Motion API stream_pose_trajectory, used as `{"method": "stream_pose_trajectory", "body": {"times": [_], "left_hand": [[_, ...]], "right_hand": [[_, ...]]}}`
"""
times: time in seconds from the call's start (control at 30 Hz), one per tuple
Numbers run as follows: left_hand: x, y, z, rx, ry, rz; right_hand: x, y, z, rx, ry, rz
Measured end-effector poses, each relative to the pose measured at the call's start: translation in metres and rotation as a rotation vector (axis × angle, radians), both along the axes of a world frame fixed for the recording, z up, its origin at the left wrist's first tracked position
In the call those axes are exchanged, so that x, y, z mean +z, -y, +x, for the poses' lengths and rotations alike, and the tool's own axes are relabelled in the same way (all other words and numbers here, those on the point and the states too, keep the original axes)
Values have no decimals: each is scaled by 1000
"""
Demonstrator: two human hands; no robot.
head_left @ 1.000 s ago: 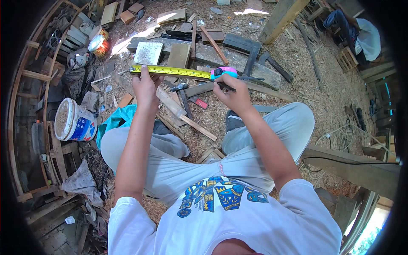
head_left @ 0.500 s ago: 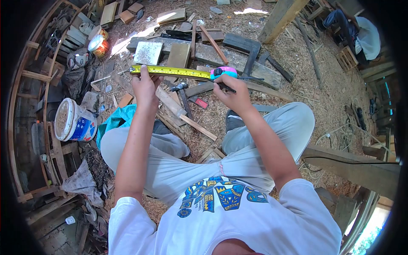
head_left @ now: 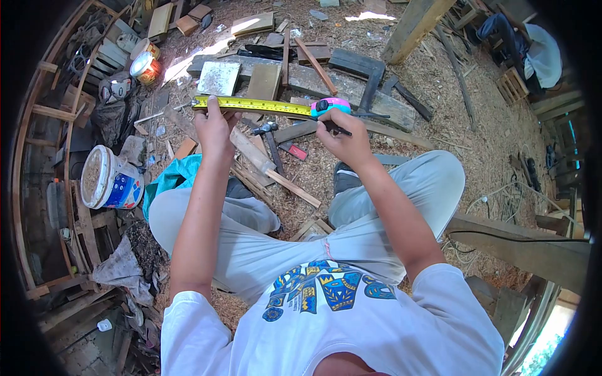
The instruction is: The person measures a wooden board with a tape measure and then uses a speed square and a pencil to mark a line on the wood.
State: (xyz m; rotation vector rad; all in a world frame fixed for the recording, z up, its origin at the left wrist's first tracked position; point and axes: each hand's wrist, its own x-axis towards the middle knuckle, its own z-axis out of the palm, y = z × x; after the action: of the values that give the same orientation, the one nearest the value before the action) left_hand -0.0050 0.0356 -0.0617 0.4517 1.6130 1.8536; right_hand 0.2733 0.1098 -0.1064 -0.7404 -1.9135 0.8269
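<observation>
A yellow tape measure blade (head_left: 260,106) stretches roughly level between my two hands. Its hooked end is pinched by my left hand (head_left: 216,128), thumb over the blade. The pink and turquoise tape case (head_left: 329,106) sits at the blade's right end, held by my right hand (head_left: 345,136). A dark, thin item also shows by the right fingers, too small to name. Below the blade, a hammer (head_left: 269,135) lies on the ground beside a red object (head_left: 295,151). Just beyond the blade are a whitish square block (head_left: 219,78) and a brown board (head_left: 263,82).
Buckets (head_left: 113,177) (head_left: 145,67) stand at the left. A wooden post (head_left: 414,31) rises at the top, and a beam (head_left: 520,247) crosses the lower right. Another person (head_left: 539,53) is at the upper right. Wood shavings and offcuts cover the ground.
</observation>
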Motion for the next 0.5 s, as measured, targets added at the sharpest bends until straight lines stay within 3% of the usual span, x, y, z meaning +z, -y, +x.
{"method": "stream_pose_trajectory", "body": {"times": [0.5], "left_hand": [[1, 2, 1, -14, 4, 14]], "right_hand": [[-2, -2, 1, 30, 28, 47]]}}
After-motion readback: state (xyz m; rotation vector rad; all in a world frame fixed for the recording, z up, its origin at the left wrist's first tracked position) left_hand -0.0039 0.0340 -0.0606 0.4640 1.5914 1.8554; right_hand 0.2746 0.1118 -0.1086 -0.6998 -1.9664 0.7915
